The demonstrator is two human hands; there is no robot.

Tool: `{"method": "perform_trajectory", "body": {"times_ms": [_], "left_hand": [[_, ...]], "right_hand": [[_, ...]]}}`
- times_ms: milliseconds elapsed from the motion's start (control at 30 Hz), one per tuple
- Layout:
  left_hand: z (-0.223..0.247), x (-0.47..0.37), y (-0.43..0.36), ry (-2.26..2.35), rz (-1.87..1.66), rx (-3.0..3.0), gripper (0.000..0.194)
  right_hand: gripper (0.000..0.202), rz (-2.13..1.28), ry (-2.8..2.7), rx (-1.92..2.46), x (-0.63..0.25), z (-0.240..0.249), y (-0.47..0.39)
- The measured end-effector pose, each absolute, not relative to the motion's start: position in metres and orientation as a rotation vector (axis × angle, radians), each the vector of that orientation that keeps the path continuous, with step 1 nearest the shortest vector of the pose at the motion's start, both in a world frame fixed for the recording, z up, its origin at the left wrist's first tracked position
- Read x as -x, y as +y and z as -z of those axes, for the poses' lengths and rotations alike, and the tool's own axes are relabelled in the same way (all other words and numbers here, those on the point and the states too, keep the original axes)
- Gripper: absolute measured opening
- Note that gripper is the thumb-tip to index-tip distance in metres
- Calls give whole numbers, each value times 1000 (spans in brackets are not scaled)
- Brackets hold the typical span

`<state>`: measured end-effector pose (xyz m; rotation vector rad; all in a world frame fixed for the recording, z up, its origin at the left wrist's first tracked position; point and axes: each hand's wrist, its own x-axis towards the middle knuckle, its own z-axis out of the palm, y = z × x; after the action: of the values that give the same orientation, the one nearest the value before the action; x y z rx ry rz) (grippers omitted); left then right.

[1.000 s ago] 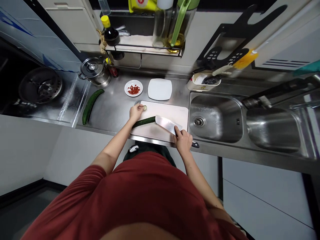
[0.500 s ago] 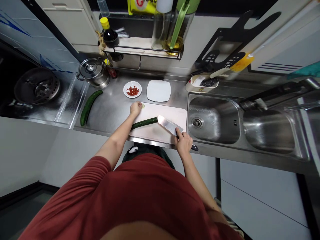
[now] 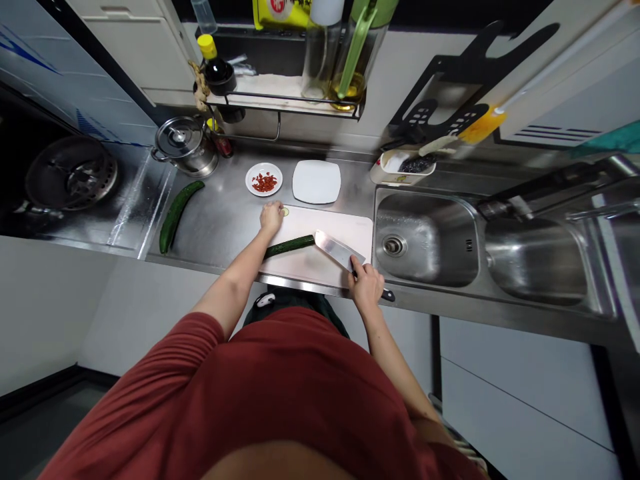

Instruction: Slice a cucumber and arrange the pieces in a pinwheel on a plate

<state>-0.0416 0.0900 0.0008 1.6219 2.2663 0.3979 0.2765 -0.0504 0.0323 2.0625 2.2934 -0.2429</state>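
Note:
At the top left corner of the white cutting board (image 3: 340, 267), the fingers of my left hand (image 3: 271, 217) are closed at a small pale cucumber slice (image 3: 285, 211). A dark green cucumber (image 3: 293, 246) with a cut right end lies across the board, its left end partly behind my left forearm. My right hand (image 3: 367, 283) is wrapped round the black handle of a cleaver (image 3: 334, 249), index finger along the blade. The blade lies slanted over the board, its tip beside the cucumber's cut end.
Behind the board stand a plate of red pieces (image 3: 264, 180) and a white square plate (image 3: 317, 181). To the left are another cucumber (image 3: 177, 215), a lidded pot (image 3: 185, 147) and a wok (image 3: 70, 173). A double sink (image 3: 427, 237) adjoins the board's right side.

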Motion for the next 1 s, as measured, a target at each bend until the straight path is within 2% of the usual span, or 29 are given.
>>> {"method": "perform_trajectory", "body": {"times_ms": [367, 567, 733, 867, 1000], "left_hand": [[-6, 47, 86, 2276, -423, -1507, 19], [-22, 32, 44, 2216, -564, -1529, 23], [-18, 9, 0, 2044, -719, -1715, 19], [-9, 1, -16, 1905, -793, -1936, 20], [-3, -4, -12, 1767, -807, -2116, 23]], "right_hand": [[49, 349, 2305, -2146, -277, -28, -49], [47, 692, 2180, -2479, -274, -30, -45], [55, 964, 2159, -2693, -267, -32, -38], [51, 967, 2248, -2645, -256, -33, -30], [42, 892, 2237, -2387, -237, -39, -21]]}}
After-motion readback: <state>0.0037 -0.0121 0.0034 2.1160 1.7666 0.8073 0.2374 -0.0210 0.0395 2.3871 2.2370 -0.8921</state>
